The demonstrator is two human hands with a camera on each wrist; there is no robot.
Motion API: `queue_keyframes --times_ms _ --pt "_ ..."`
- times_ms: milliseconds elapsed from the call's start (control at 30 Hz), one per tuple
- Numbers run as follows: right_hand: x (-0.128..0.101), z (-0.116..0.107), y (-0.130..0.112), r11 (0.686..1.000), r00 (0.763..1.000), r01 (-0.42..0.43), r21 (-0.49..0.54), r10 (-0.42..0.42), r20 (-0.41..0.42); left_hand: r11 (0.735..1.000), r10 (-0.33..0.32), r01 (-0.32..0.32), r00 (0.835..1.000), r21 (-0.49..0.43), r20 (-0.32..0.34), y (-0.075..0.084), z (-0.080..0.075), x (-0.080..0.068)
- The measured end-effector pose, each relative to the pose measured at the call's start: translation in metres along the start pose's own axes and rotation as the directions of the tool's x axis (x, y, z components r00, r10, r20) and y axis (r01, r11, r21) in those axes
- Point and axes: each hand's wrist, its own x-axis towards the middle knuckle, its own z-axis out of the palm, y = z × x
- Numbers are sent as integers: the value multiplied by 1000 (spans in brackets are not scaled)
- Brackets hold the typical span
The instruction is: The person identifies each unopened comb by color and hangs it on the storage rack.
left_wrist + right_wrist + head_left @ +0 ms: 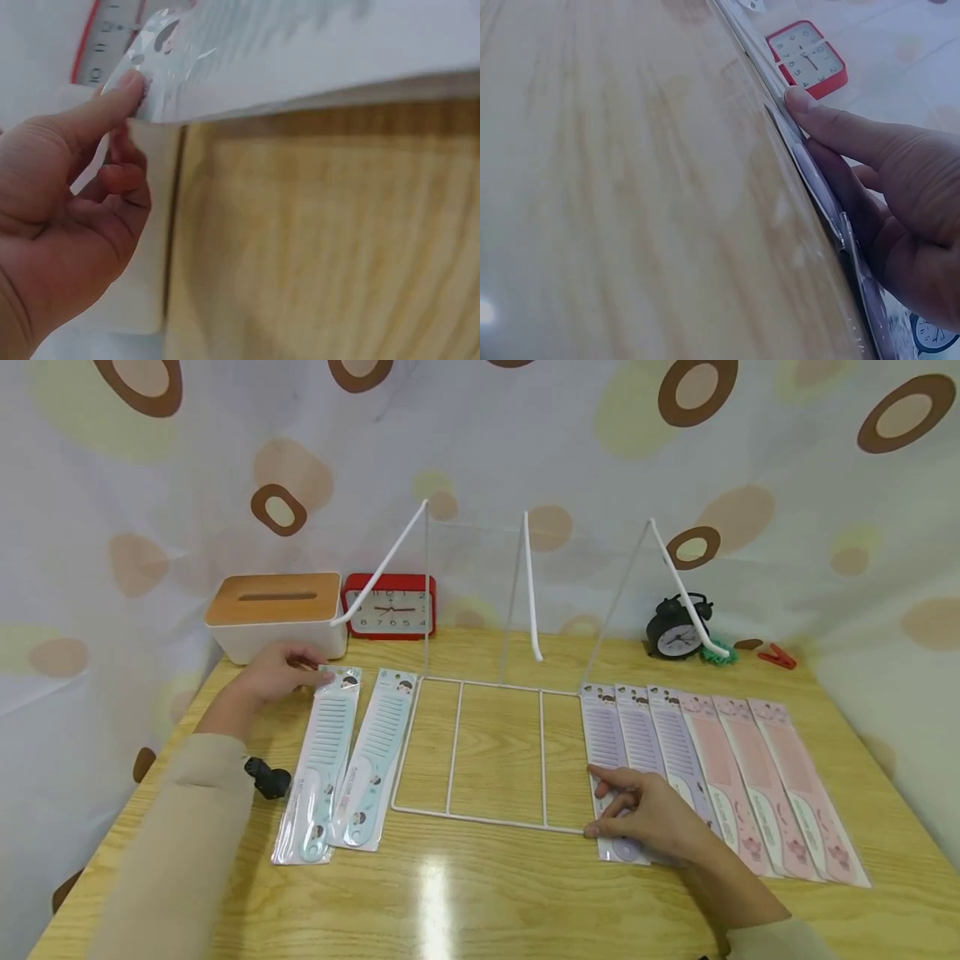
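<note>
My left hand (279, 677) pinches the top corner of a mint-green comb (327, 743) in a clear packet, thumb on the printed header. In the left wrist view the near edge of this packet (247, 82) stands above the wood. A second packed mint comb (375, 752) lies beside it. A white wire rack (531, 585) with three slanted arms stands mid-table. My right hand (652, 810) grips its base at the front right corner, thumb and index fingertip on the wire. Under that hand lie overlapping packed lilac combs (643, 747).
Packed pink combs (772, 747) lie at the right. Along the back are a tissue box (277, 631), a red clock (390, 618), a black alarm clock (675, 631), a green scrubber (722, 652) and a red clip (777, 657). A patterned curtain (480, 435) hangs behind.
</note>
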Motion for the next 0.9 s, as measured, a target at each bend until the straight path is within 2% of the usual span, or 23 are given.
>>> queue_keyframes --times_ms 100,233,367,433,467,500,533,600,633,667,700,733,767,800,833,900 --pt "-1 0 1 1000 1000 7 -4 -7 -1 999 12 -11 999 -50 35 12 -9 -12" --pt "-1 0 1 1000 1000 9 -2 -9 -1 984 87 -66 989 -166 120 32 -21 -34" --pt "0 0 2 1000 1000 14 -3 -14 9 959 223 -182 957 -220 183 55 -32 -63" --pt "1 -1 2 1000 1000 19 -8 -19 13 928 330 -280 924 -247 194 67 -37 -80" --pt "1 -1 2 1000 1000 21 -10 -21 14 900 397 -339 897 -274 194 73 -40 -89" --pt "1 -1 1 1000 1000 21 -11 -21 14 862 469 -399 861 -312 194 79 -41 -98" --pt "1 -1 1 1000 1000 20 -11 -20 14 812 547 -462 814 -356 193 86 -42 -107" --pt "1 0 1 1000 1000 13 -5 -13 11 687 698 -570 690 -450 190 99 -43 -122" --pt "1 0 1 1000 1000 10 -2 -10 9 628 753 -608 632 -486 182 106 -42 -129" --pt "1 0 0 1000 1000 6 1 -6 9 579 793 -639 585 -506 169 114 -40 -136" --pt "1 0 0 1000 1000 1 7 -1 9 538 824 -668 546 -514 152 121 -39 -142" --pt "0 0 0 1000 1000 -2 9 2 8 510 842 -693 523 -509 131 128 -37 -149" --pt "0 0 1 1000 1000 -3 10 3 9 497 848 -710 518 -498 108 135 -34 -155" --pt "0 0 1 1000 1000 -3 10 3 11 495 846 -725 527 -478 78 141 -32 -161" --pt "0 0 1 1000 1000 -2 6 2 13 499 839 -735 543 -459 42 146 -31 -167" --pt "0 -1 1 1000 1000 -1 1 1 17 519 806 -738 591 -432 -40 154 -28 -175"
